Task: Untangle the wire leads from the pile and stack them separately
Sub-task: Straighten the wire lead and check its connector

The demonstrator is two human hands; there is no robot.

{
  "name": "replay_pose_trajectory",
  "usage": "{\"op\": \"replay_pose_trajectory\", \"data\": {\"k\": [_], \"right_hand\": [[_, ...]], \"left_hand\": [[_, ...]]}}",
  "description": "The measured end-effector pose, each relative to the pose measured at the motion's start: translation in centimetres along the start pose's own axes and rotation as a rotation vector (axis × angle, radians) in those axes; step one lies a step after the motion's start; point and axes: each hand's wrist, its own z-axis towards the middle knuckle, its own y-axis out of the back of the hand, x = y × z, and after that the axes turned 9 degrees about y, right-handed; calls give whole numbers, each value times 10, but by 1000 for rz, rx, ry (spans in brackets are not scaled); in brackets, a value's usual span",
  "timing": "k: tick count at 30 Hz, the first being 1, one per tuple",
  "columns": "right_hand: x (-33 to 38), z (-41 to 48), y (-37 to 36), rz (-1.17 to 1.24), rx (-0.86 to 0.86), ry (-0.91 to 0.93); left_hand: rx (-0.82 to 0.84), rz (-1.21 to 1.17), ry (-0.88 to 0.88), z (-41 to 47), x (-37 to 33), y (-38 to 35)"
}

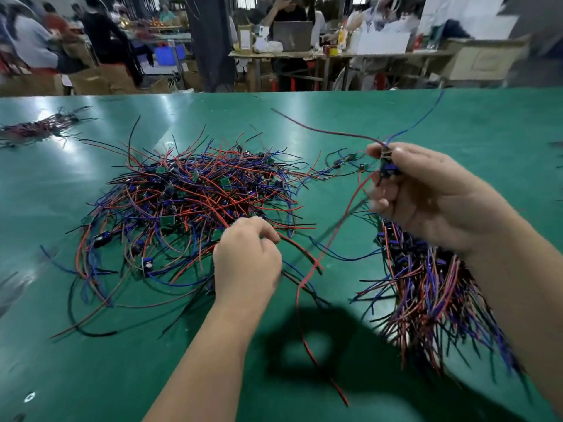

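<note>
A big tangled pile of red, blue and black wire leads [195,202] with small green boards lies on the green table [457,123]. My left hand [246,257] sits at the pile's near right edge, fingers curled and pinching wires there. My right hand [426,193] is raised to the right and grips a small blue component with wire leads [388,166]; its red and blue wires fan upward and a long red wire [307,284] trails down toward me. Under my right forearm lies a stack of sorted leads [432,287].
A smaller bundle of leads [39,127] lies at the table's far left. Two loose leads [344,161] lie between the pile and my right hand. Beyond the table's far edge, people work at benches with boxes and a laptop [292,35].
</note>
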Motion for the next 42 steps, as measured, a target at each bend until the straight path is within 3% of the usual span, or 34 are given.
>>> {"op": "replay_pose_trajectory", "data": {"k": [4, 8, 11, 16, 20, 24, 31, 38, 42], "right_hand": [[-21, -22, 1, 115, -4, -31], [-44, -34, -3, 133, -69, -111], [-54, -38, -6, -34, -33, -129], [-58, -38, -2, -281, -173, -126], [-59, -37, -3, -235, -252, -146], [-58, -38, -2, -171, -338, -143], [-59, -39, -5, -325, -277, -99], [-55, -36, 1, -423, -168, -64], [-53, -35, 0, -378, -266, -37]], "left_hand": [[64, -363, 89, 0, -10, 0], [537, -748, 265, -8, -25, 0], [732, -744, 149, -20, -27, -4], [736, -791, 118, -26, -27, -10], [754, -876, 229, -32, -32, -15], [776, -816, 317, -36, -34, -18], [803, -835, 256, -38, -32, -21], [1002, -708, 226, -38, -33, -10], [1025, -709, 161, -36, -35, -7]]}}
